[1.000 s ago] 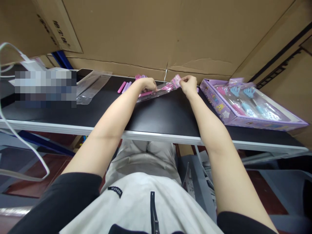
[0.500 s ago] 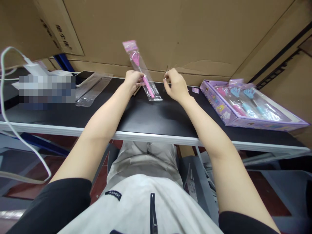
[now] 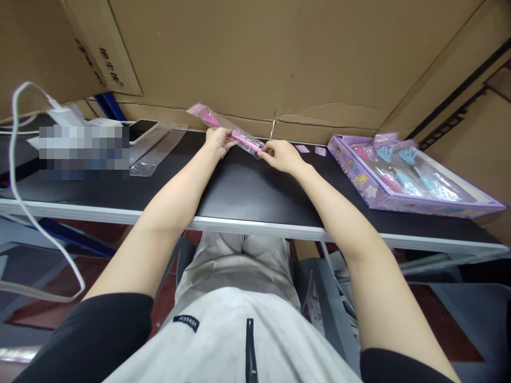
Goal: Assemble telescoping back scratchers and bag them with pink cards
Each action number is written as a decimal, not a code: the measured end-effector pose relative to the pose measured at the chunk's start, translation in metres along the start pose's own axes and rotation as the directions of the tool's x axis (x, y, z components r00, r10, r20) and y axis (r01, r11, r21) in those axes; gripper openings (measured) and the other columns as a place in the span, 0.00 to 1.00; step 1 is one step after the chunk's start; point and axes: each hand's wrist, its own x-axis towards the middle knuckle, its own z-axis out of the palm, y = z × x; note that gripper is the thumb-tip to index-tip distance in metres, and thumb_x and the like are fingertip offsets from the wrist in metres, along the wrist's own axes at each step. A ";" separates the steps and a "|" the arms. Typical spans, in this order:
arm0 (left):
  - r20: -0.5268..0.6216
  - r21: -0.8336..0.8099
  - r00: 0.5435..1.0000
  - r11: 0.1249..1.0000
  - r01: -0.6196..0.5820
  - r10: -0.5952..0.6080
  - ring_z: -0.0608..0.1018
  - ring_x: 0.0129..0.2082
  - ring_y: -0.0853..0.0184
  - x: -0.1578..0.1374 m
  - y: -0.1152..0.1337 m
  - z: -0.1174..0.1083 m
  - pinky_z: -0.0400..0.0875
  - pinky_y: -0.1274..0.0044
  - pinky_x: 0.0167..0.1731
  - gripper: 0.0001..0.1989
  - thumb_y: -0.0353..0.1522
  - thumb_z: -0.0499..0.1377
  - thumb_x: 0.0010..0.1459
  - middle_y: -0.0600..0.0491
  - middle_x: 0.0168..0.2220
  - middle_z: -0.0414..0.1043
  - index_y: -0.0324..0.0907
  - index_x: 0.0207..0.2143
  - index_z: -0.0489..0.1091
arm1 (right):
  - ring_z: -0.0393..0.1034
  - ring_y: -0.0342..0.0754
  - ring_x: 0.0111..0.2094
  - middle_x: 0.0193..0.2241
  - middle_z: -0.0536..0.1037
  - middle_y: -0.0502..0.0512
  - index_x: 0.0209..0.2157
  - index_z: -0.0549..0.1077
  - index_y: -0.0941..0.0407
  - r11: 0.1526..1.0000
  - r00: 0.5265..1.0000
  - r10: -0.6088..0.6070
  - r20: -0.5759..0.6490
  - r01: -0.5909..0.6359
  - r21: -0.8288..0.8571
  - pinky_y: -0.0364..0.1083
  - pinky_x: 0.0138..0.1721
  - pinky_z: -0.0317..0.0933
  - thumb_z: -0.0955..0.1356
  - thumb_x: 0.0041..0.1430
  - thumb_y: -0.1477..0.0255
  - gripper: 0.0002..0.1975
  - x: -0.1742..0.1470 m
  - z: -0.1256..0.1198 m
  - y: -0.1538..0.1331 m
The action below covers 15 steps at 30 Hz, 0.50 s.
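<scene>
A pink back scratcher (image 3: 245,140) lies inside a clear plastic sleeve with a pink top (image 3: 196,109). My left hand (image 3: 219,140) is closed on the packaged scratcher near its middle, just below the claw head. At the lower end, my right hand (image 3: 279,155) pinches the sleeve between thumb and fingers. The package slants down to the right, held at the back of the black tabletop (image 3: 255,197). Two small purple labels, one left (image 3: 302,149) and one right (image 3: 320,151), lie beyond my right hand.
On the right, a purple display box (image 3: 377,191) holds several packaged scratchers, pink and blue. Clear empty sleeves (image 3: 155,151) and a phone (image 3: 142,131) lie left. A white cable (image 3: 43,234) hangs over the left table edge. Cardboard (image 3: 255,53) walls the back.
The package has tilted from steep to flatter, its pink top dropping left. My right hand has moved down and left onto its lower end. A second label now shows beside the first.
</scene>
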 end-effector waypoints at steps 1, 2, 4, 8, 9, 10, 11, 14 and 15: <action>0.008 -0.001 1.000 1.000 -0.009 0.009 0.86 0.40 0.61 -0.001 -0.001 0.001 0.85 0.70 0.46 0.18 0.19 0.64 0.49 0.56 0.27 0.76 0.45 0.41 0.70 | 0.74 0.55 0.37 0.32 0.81 0.60 0.36 0.80 0.55 1.000 1.000 0.002 -0.004 -0.002 -0.002 0.50 0.43 0.64 0.71 0.68 0.61 0.12 0.001 0.001 0.001; 0.012 0.002 1.000 1.000 -0.014 0.014 0.86 0.40 0.61 -0.002 -0.001 0.001 0.85 0.70 0.47 0.19 0.20 0.64 0.49 0.57 0.28 0.77 0.46 0.43 0.70 | 0.74 0.55 0.36 0.31 0.81 0.60 0.36 0.81 0.55 1.000 1.000 0.006 -0.008 -0.006 0.001 0.50 0.42 0.64 0.71 0.67 0.61 0.12 0.002 0.001 0.001; 0.016 0.016 1.000 1.000 -0.009 0.009 0.87 0.41 0.62 -0.004 0.000 -0.001 0.84 0.71 0.48 0.22 0.23 0.67 0.52 0.56 0.34 0.80 0.48 0.48 0.70 | 0.72 0.54 0.34 0.29 0.80 0.59 0.35 0.81 0.55 0.999 1.000 0.027 -0.016 -0.026 0.022 0.50 0.41 0.63 0.71 0.65 0.62 0.11 0.003 0.002 0.001; -0.006 -0.001 1.000 1.000 -0.025 0.025 0.88 0.47 0.60 -0.005 0.007 -0.010 0.84 0.72 0.48 0.26 0.40 0.72 0.58 0.51 0.47 0.83 0.54 0.57 0.71 | 0.70 0.51 0.33 0.29 0.79 0.56 0.33 0.79 0.56 0.991 0.994 0.102 -0.034 -0.099 0.090 0.48 0.40 0.61 0.70 0.62 0.67 0.08 0.002 -0.001 -0.001; -0.022 -0.007 0.999 0.999 -0.039 0.039 0.88 0.48 0.59 -0.004 0.009 -0.013 0.84 0.73 0.47 0.27 0.44 0.72 0.58 0.50 0.49 0.83 0.54 0.58 0.71 | 0.69 0.50 0.33 0.29 0.78 0.56 0.32 0.79 0.56 0.988 0.993 0.113 -0.038 -0.109 0.107 0.48 0.40 0.61 0.70 0.61 0.68 0.07 0.002 -0.001 -0.001; -0.043 -0.008 0.998 0.999 -0.053 0.053 0.88 0.49 0.59 -0.003 0.011 -0.015 0.84 0.74 0.46 0.26 0.46 0.71 0.59 0.50 0.50 0.83 0.54 0.58 0.71 | 0.69 0.50 0.33 0.29 0.78 0.56 0.32 0.78 0.56 0.986 0.992 0.119 -0.040 -0.113 0.122 0.48 0.40 0.61 0.70 0.60 0.69 0.06 0.001 -0.002 -0.002; -0.064 0.000 0.996 0.998 -0.063 0.063 0.87 0.50 0.59 -0.001 0.013 -0.018 0.84 0.75 0.45 0.25 0.47 0.70 0.61 0.50 0.51 0.83 0.54 0.58 0.72 | 0.69 0.49 0.33 0.29 0.78 0.55 0.31 0.78 0.56 0.985 0.992 0.120 -0.041 -0.113 0.133 0.47 0.41 0.61 0.70 0.59 0.69 0.06 0.001 -0.003 -0.002; -0.115 0.059 0.990 0.995 -0.079 0.085 0.87 0.50 0.62 0.003 0.017 -0.024 0.83 0.78 0.43 0.20 0.45 0.67 0.64 0.51 0.50 0.83 0.53 0.56 0.74 | 0.68 0.49 0.33 0.28 0.78 0.55 0.31 0.77 0.56 0.984 0.994 0.107 -0.030 -0.102 0.146 0.48 0.41 0.62 0.70 0.60 0.69 0.06 0.001 -0.003 0.000; -0.130 0.076 0.987 0.993 -0.084 0.094 0.87 0.50 0.63 0.005 0.017 -0.025 0.83 0.78 0.43 0.19 0.44 0.68 0.64 0.52 0.49 0.84 0.54 0.55 0.75 | 0.69 0.50 0.33 0.28 0.78 0.55 0.31 0.77 0.56 0.985 0.994 0.102 -0.025 -0.098 0.144 0.48 0.41 0.62 0.70 0.61 0.68 0.07 0.001 -0.003 0.001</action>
